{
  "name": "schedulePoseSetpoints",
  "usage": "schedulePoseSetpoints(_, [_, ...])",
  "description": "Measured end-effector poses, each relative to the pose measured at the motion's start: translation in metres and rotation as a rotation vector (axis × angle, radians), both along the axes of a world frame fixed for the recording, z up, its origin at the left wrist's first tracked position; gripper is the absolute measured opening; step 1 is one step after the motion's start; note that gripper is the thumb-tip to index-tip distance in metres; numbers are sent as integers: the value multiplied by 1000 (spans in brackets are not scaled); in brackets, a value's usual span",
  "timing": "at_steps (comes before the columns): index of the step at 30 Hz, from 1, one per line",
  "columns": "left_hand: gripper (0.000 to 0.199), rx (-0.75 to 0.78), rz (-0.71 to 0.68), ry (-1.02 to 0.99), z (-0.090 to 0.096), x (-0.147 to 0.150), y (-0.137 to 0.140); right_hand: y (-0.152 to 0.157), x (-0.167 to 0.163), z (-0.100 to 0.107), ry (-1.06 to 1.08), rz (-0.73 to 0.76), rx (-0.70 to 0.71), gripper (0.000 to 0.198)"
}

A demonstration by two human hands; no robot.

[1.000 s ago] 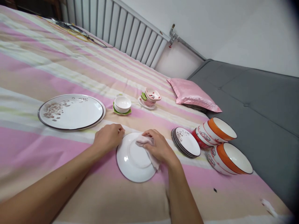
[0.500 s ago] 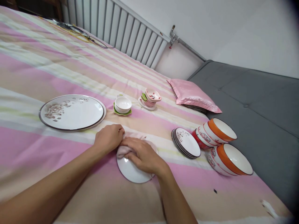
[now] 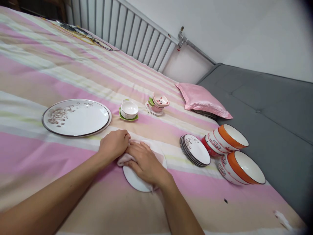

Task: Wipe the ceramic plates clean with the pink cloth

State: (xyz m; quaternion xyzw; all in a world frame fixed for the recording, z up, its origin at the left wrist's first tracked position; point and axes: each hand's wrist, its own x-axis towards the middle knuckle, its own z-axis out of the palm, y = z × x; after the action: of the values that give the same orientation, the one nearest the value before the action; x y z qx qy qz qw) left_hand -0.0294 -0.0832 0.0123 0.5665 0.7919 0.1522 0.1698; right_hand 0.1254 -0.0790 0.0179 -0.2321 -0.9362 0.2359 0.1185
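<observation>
A round white plate [image 3: 137, 182] lies on the striped bedspread in front of me. My right hand [image 3: 146, 163] presses a bunched pale pink cloth [image 3: 125, 159] onto its face, part of the cloth spreading out under the fingers. At the plate's far left edge my left hand [image 3: 115, 143] is closed, its fingers curled down on the rim and partly hidden. To the left lies a large oval platter [image 3: 80, 119] with a brown flower print, on top of another one. A stack of small flowered plates [image 3: 197, 150] stands to the right.
Small white bowls [image 3: 129, 108] sit on a green leaf-shaped dish; patterned dishes [image 3: 160, 100] are stacked beside them. Orange-rimmed bowls [image 3: 245, 166] stand in two stacks near the grey headboard [image 3: 264, 98]. A pink pillow [image 3: 202, 99] and cables [image 3: 85, 35] lie farther back.
My right hand has slid slightly left and toward the plate's far side with the cloth, which now sticks out past the plate's left edge. My left hand has stayed in place.
</observation>
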Motion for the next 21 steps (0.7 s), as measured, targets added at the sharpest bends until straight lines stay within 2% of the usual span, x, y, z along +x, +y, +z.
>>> schedulePoseSetpoints(6, [36,8,2,-10,1,0,-1,9,3,-9,32,-116,6,29])
schedulePoseSetpoints(12, [37,10,7,-21,-1,1,-2,20,11,-12,65,-276,8,26])
schedulePoseSetpoints(18, [37,8,5,-36,-1,2,-2,21,12,-12,51,-341,4,28])
schedulePoseSetpoints(21, [35,60,-27,-50,-1,4,-3,21,12,-12,47,-344,-6,28])
